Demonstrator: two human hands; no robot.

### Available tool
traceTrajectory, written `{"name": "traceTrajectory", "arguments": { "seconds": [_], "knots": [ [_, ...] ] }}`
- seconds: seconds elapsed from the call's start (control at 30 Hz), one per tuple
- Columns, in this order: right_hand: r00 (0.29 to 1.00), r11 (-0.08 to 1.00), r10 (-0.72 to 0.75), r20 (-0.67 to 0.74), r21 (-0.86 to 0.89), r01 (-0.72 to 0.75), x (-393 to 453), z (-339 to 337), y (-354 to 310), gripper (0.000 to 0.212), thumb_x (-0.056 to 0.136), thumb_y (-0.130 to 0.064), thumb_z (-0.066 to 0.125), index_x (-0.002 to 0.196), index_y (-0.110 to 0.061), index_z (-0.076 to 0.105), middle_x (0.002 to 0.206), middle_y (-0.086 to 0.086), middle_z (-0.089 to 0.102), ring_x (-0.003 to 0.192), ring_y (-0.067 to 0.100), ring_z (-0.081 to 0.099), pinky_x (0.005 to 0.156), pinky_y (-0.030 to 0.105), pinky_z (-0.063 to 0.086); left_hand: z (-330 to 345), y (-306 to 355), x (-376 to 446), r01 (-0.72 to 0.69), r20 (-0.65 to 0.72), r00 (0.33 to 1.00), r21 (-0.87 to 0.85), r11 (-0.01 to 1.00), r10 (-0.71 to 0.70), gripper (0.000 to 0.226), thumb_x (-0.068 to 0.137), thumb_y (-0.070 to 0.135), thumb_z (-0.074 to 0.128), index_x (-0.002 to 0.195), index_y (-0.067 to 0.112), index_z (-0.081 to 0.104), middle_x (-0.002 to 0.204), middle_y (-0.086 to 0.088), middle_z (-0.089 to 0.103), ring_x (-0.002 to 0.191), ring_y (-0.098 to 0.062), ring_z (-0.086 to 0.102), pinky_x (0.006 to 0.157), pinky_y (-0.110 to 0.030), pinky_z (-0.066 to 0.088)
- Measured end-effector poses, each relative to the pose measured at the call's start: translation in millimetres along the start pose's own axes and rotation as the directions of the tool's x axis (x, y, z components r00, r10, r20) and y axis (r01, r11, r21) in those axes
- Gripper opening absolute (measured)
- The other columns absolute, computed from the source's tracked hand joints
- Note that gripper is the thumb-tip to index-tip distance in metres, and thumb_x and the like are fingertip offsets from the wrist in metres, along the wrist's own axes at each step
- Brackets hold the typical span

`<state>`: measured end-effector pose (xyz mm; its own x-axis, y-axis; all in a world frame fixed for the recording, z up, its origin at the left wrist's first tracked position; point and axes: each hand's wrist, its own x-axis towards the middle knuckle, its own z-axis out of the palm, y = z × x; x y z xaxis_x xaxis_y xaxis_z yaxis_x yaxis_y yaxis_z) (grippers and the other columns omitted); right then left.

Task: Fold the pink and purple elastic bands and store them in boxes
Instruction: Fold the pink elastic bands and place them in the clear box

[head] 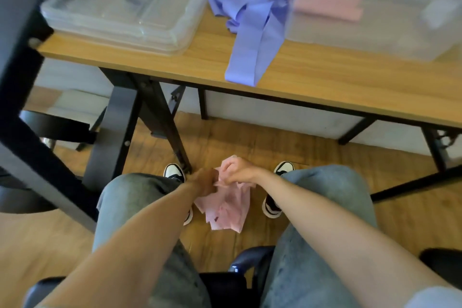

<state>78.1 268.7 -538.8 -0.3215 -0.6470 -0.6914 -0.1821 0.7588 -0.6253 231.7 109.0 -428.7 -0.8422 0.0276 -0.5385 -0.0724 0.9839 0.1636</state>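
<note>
Both forearms were extended down between the knees, where the left hand [203, 182] and right hand [237, 170] were closed together on a crumpled pink band [225, 205], held low above the floor, its loose length trailing toward the body. The purple band [252, 30] was left lying on the table [325, 82] ahead, well apart from both hands.

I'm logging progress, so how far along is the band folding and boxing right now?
Done: folded pink bands already sit in the clear box on the right. In hand: the left hand and right hand both hold a crumpled pink band low between the knees, not yet folded. Left: the purple bands lie loose on the table, unfolded.
</note>
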Motion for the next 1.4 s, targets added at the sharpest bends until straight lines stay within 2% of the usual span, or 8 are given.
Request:
{"name": "traceTrajectory", "arguments": {
  "seconds": [0.2,0.4,0.57,0.7,0.93,1.1,1.27,1.4],
  "knots": [
    [0.997,0.997,0.070,-0.031,0.042,-0.069,-147,-9,-118,0.017,0.081,-0.032,0.086,0.088,-0.026,0.071,0.090,-0.007,0.067,0.086,0.012,0.063,0.078,0.032,0.055,-23,-7,-13,0.060,-0.184,0.975,-0.319,0.946,-0.124,0.024,0.090,0.013,0.072,0.084,0.033,0.062,0.097,0.008,0.066,0.091,-0.014,0.065,0.080,-0.025,0.056],
    [0.979,0.992,0.116,-0.165,0.062,-0.107,-153,-14,-112,0.032,0.097,-0.042,0.067,0.069,-0.036,0.052,0.081,-0.011,0.054,0.083,0.014,0.056,0.074,0.028,0.044,-25,-8,-7,0.027,-0.215,0.971,-0.346,0.938,-0.107,0.015,0.092,0.012,0.071,0.087,0.026,0.071,0.100,0.003,0.069,0.093,-0.018,0.066,0.088,-0.033,0.060],
    [0.972,0.961,0.154,-0.178,0.257,-0.106,-149,-17,-101,0.033,0.097,-0.052,0.064,0.117,-0.026,0.062,0.121,-0.005,0.060,0.120,0.016,0.054,0.105,0.034,0.044,-18,-2,0,0.132,-0.236,0.921,-0.556,0.820,-0.309,0.012,0.099,0.019,0.064,0.104,0.019,0.075,0.102,0.001,0.070,0.086,-0.017,0.067,0.081,-0.029,0.061],
    [0.969,0.856,0.141,-0.202,0.517,-0.017,-149,-15,-93,0.065,0.085,-0.038,0.083,0.140,-0.025,0.051,0.133,0.000,0.059,0.120,0.020,0.061,0.092,0.035,0.059,-30,17,0,0.199,0.005,0.881,-0.911,0.361,-0.472,0.028,0.101,0.033,0.062,0.121,0.015,0.056,0.114,-0.008,0.065,0.090,-0.025,0.068,0.070,-0.034,0.061],
    [0.945,0.744,0.150,-0.290,0.662,0.085,-146,-22,-96,0.055,0.090,-0.027,0.076,0.140,-0.032,0.055,0.135,-0.002,0.063,0.123,0.023,0.062,0.100,0.043,0.058,-43,46,-12,0.151,0.172,0.985,-0.922,-0.357,-0.028,0.040,0.110,0.040,0.036,0.113,0.007,0.059,0.110,-0.017,0.064,0.093,-0.024,0.066,0.079,-0.035,0.061],
    [0.918,0.670,0.173,-0.356,0.726,0.156,-153,-28,-97,0.033,0.102,-0.012,0.060,0.131,-0.026,0.065,0.128,0.008,0.069,0.114,0.027,0.068,0.087,0.039,0.057,-37,47,-12,0.159,0.181,0.982,-0.945,-0.287,-0.054,0.059,0.101,0.062,0.030,0.134,0.020,0.055,0.132,-0.011,0.066,0.120,-0.032,0.064,0.105,-0.050,0.051],
    [0.910,0.674,0.226,-0.347,0.730,0.111,-157,-32,-102,0.036,0.108,-0.039,0.050,0.141,-0.027,0.058,0.136,0.007,0.066,0.120,0.028,0.066,0.104,0.050,0.053,-45,44,-18,0.064,0.064,0.998,-0.998,-0.025,-0.012,0.077,0.074,0.048,0.085,0.137,0.017,0.054,0.135,-0.009,0.060,0.123,-0.029,0.061,0.101,-0.049,0.056],
    [0.858,0.677,0.270,-0.437,0.720,0.153,-170,-42,-107,0.022,0.111,-0.032,0.046,0.114,-0.025,0.066,0.115,0.007,0.072,0.096,0.021,0.068,0.087,0.035,0.057,-56,37,-18,-0.102,-0.091,0.982,-0.993,-0.059,-0.163,0.044,0.091,0.029,0.077,0.130,0.016,0.061,0.127,-0.011,0.065,0.118,-0.032,0.065,0.093,-0.056,0.059]
  ]
}}
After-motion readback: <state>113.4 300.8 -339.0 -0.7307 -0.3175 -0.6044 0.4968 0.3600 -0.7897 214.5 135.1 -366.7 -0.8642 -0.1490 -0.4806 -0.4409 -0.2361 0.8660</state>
